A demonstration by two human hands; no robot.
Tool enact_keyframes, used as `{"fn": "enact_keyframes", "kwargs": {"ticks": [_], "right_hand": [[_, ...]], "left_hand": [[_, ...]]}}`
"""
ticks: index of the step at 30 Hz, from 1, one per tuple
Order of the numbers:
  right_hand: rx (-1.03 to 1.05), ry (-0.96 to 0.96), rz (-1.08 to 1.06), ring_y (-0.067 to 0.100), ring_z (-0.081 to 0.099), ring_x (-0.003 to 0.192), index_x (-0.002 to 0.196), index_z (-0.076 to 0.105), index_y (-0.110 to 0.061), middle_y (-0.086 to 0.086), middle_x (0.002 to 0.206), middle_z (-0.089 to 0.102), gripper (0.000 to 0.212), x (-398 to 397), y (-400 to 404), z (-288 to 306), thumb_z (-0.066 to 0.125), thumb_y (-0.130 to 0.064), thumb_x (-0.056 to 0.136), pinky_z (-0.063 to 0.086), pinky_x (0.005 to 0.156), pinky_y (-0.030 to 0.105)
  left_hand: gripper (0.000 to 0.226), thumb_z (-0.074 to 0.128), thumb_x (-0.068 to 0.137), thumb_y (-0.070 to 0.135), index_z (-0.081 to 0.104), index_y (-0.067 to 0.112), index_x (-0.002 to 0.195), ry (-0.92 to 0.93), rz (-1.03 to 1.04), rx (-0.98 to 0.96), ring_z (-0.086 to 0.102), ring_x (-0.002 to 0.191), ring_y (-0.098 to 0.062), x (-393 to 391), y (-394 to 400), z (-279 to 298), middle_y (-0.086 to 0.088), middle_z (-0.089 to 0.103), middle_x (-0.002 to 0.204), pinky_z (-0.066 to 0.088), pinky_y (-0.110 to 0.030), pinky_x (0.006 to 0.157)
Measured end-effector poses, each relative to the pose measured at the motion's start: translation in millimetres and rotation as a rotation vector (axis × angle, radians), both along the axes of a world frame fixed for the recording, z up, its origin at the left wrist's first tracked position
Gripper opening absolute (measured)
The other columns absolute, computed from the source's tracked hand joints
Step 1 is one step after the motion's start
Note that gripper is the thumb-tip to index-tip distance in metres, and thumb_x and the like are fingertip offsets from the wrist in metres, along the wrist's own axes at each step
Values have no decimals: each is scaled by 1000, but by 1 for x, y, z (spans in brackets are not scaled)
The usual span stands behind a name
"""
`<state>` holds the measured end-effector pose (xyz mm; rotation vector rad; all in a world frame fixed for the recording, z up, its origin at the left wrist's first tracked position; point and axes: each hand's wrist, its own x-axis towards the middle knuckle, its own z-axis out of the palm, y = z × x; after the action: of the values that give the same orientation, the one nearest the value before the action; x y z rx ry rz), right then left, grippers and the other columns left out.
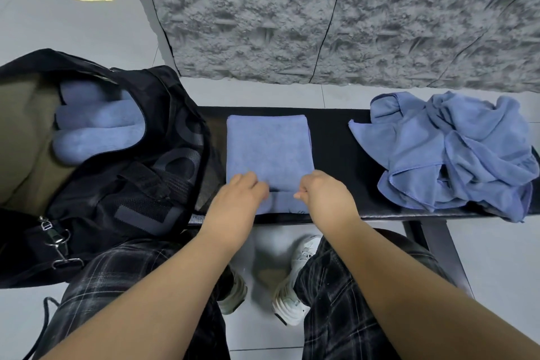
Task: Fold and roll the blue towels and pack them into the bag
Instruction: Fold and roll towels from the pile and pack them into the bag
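Rolling appears to be the step in hand: a folded towel (268, 152) lies flat on the dark worktop (333, 137), long side running away from the person, near edge at the worktop's front. Left hand (242, 193) rests on the near left corner, fingers curled down onto the cloth. Right hand (321, 191) at the near right corner, fingers curled, seemingly pinching the towel's edge; the exact grip is hidden by the knuckles. Near end looks slightly turned up, so the roll is likely just starting.

Bag (117, 161) sits open at the left, touching the worktop, with rolled towels (96, 126) already inside. Loose pile of unfolded towels (455, 149) at the right end, well apart from the folded one.

Next move, by my reading: both hands tuck the near edge over and roll away evenly, keeping tension so the roll stays tight and straight.
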<state>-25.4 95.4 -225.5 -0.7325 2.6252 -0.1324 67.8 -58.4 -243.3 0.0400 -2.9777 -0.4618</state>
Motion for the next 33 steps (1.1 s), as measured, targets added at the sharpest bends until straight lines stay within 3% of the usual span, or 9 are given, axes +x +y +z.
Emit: {"fn": "enact_keyframes", "kwargs": {"ticks": [4, 6, 8, 10, 16, 23, 25, 28, 33], "right_hand": [[29, 152, 33, 15, 32, 53, 71, 46, -11, 3, 76, 32, 23, 10, -5, 0, 53, -14, 93, 18, 43, 22], [-77, 218, 28, 20, 40, 60, 70, 54, -8, 6, 77, 38, 22, 12, -6, 3, 61, -20, 87, 26, 43, 23], [-26, 114, 90, 22, 48, 85, 89, 59, -8, 8, 97, 44, 29, 13, -3, 3, 55, -37, 92, 43, 66, 28], [85, 31, 155, 20, 40, 107, 104, 59, -9, 5, 114, 41, 35, 13, 1, 0, 55, -42, 91, 38, 84, 25], [-56, 54, 62, 20, 40, 111, 122, 54, -15, 1, 122, 49, 34, 3, 2, -7, 52, -34, 95, 35, 89, 25], [-199, -75, -63, 20, 37, 116, 128, 50, -14, 4, 124, 48, 33, -8, 1, -13, 41, -27, 100, 38, 96, 33], [-221, -92, -76, 20, 36, 114, 126, 52, -11, 5, 124, 43, 32, -14, -2, -17, 40, -26, 101, 37, 95, 29], [-320, -188, -168, 20, 39, 113, 118, 57, -14, 3, 116, 48, 25, -23, -4, -20, 47, -26, 98, 35, 87, 23], [-521, -383, -413, 18, 50, 108, 81, 59, -30, 0, 101, 60, 8, -38, -4, -18, 66, -30, 85, 39, 75, 22]], "left_hand": [[29, 72, 53, -10, 60, 5, 74, -40, -27, 4, 52, 63, -27, 5, 7, -5, -8, 53, 72, 50, -37, 47], [34, 83, 52, 7, 60, 7, 77, -60, -33, -13, 54, 65, -25, 5, 8, -7, -6, 54, 74, 51, -36, 50], [46, 86, 41, 10, 59, 11, 78, -83, -45, -92, 54, 65, -22, 3, 9, -7, -3, 54, 74, 47, -30, 50], [46, 83, 38, 3, 59, 13, 76, -41, -13, -136, 54, 63, -22, -1, 9, -8, -1, 53, 71, 42, -30, 52], [27, 83, 61, 12, 66, 19, 82, 78, 127, -93, 46, 80, -18, -7, 0, -15, 7, 59, 71, 22, -30, 70], [13, 61, 89, 19, 65, 24, 100, -49, 233, 4, 47, 97, -19, -21, -5, -13, 8, 63, 90, 13, -29, 74], [18, 56, 91, 18, 60, 27, 106, -65, 238, 38, 50, 95, -23, -21, -4, -11, 6, 60, 94, 16, -30, 77], [32, 74, 69, 8, 62, 25, 92, 5, 173, -54, 49, 81, -23, -20, 2, -8, 2, 56, 90, 23, -32, 73], [43, 85, 53, 35, 64, 15, 84, -22, 74, -192, 54, 81, -24, -22, 6, -6, -1, 57, 85, 28, -32, 74]]}}
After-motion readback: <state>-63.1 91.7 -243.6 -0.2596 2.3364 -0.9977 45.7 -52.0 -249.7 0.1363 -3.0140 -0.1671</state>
